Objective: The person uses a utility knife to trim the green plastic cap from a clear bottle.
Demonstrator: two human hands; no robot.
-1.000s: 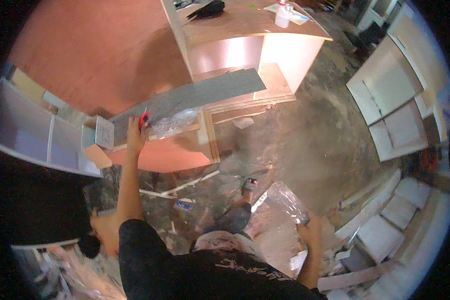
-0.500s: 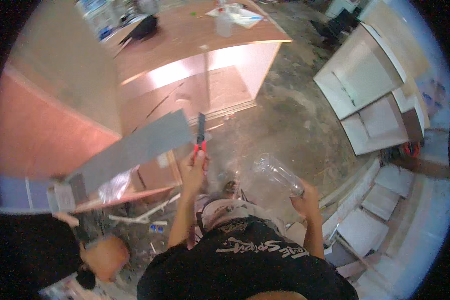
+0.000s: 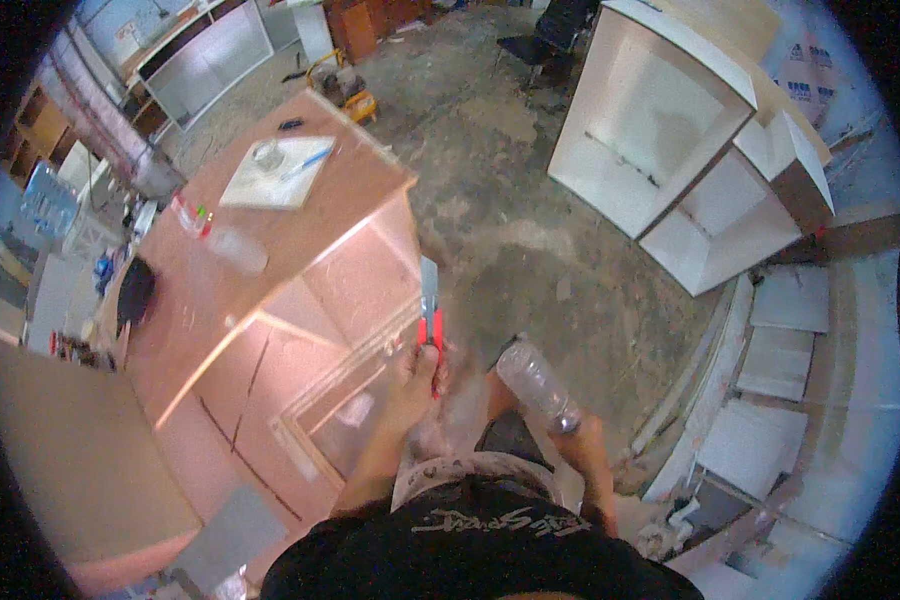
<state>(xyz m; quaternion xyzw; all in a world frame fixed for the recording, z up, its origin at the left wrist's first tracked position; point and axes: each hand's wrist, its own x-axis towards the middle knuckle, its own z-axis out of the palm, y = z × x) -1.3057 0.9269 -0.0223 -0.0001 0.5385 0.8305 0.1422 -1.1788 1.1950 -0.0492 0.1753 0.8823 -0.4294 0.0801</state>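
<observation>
A red-handled utility knife with a grey metal blade stands upright in the left hand, blade pointing away from the person, just off the near corner of the pink wooden cabinet. The grip of that hand is pressed tight around the red handle. Beside it, the right hand has its grip wrapped about the lower end of a crumpled clear plastic bottle, which tilts up toward the knife but stays apart from it.

Between the cabinet's edge and the white open-fronted cabinet boxes farther right lies a broad stretch of dusty concrete floor, giving both hands open room ahead. On the cabinet's top surface, well away from the knife, rest a white sheet with a blue pen and a clear bottle lying on its side. Right of the bottle-holding hand, white panels lie stacked on the floor.
</observation>
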